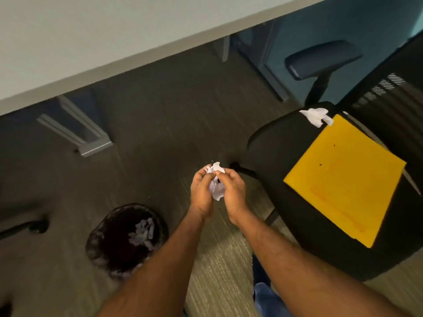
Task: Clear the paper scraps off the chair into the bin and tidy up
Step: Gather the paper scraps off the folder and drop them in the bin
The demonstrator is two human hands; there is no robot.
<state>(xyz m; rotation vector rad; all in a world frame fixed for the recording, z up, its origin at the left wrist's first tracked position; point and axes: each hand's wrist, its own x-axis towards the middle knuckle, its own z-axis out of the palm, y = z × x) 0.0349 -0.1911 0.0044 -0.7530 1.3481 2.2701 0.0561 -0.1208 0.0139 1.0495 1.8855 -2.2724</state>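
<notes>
Surface: pale desk top, upper left, seen from above; grey metal legs stand on the carpet below it.
Bin: dark round waste bin on the carpet, lower left, just left of the left forearm. White paper scraps in bin lie against its right inner side.
Left hand: fingers curled round a crumpled paper wad, thumb on top.
Paper wad: white, crumpled, held between both hands above the carpet, between the bin and the chair; not over the bin opening.
Right hand: fingers curled, pinching the same wad from the right side.
Chair: black office chair, right of the hands; seat faces the camera, dark armrest beyond it, mesh back at far right.
Remaining scrap: white crumpled paper on the far edge of the seat, touching the top corner of the folder.
Folder: yellow, flat on the seat; faint orange print near its lower part, too blurred to read.
Writing: no legible brand or label on any item.
</notes>
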